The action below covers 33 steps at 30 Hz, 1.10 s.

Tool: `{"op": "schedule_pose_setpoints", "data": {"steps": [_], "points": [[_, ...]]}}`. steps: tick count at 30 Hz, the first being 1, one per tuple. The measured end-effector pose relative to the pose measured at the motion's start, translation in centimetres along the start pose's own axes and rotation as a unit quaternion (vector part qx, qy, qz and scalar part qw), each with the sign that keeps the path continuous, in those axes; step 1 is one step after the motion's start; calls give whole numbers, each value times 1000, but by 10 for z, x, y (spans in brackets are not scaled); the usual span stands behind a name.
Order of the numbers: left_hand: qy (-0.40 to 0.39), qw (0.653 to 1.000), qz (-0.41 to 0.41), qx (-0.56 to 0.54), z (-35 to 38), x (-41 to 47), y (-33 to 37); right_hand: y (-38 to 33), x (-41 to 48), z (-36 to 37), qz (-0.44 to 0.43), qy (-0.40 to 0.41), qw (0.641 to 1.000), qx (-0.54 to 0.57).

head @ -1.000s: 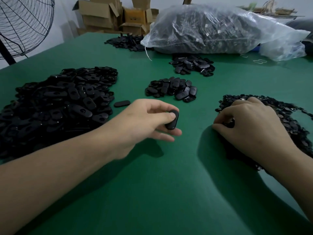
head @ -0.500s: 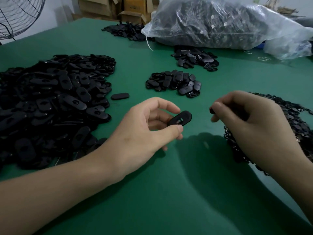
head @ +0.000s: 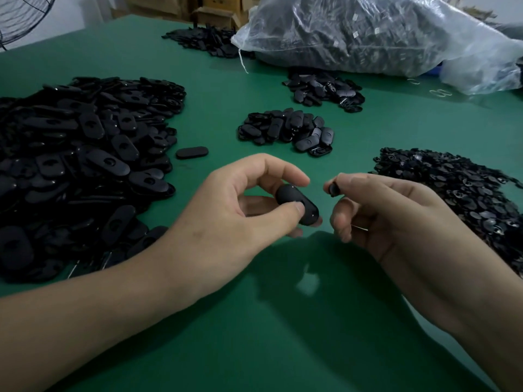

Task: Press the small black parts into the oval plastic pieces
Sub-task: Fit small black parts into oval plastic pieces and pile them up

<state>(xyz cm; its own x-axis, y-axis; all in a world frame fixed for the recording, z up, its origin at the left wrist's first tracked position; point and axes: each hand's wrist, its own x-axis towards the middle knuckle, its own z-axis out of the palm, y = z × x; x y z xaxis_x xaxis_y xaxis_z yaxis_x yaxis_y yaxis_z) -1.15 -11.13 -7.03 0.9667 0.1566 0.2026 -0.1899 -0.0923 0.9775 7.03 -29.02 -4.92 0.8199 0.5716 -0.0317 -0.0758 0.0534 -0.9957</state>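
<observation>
My left hand (head: pixel 235 213) grips a black oval plastic piece (head: pixel 295 202) between thumb and fingers, just above the green table (head: pixel 254 321). My right hand (head: pixel 396 219) pinches a small black part (head: pixel 334 189) at its fingertips, a short gap to the right of the oval piece. The two do not touch. A big heap of oval pieces (head: pixel 82 159) lies at the left. A heap of small black parts (head: pixel 464 193) lies at the right, partly behind my right hand.
A smaller pile of oval pieces (head: pixel 288 130) sits ahead in the middle, another pile (head: pixel 325 89) behind it. One loose oval piece (head: pixel 192 152) lies beside the left heap. A large clear bag of parts (head: pixel 368 35) fills the back right. A fan (head: pixel 19 18) stands far left.
My right hand rose from the heap of small parts with one pinched and came left toward the oval piece. My left hand turned the oval piece and lifted slightly.
</observation>
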Motion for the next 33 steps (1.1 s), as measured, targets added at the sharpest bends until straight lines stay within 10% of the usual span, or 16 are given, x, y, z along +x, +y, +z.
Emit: {"op": "schedule_pose_setpoints", "data": {"steps": [33], "points": [[34, 998, -12, 49, 1, 4, -6, 27, 5, 7, -125, 18, 971, -202]]}}
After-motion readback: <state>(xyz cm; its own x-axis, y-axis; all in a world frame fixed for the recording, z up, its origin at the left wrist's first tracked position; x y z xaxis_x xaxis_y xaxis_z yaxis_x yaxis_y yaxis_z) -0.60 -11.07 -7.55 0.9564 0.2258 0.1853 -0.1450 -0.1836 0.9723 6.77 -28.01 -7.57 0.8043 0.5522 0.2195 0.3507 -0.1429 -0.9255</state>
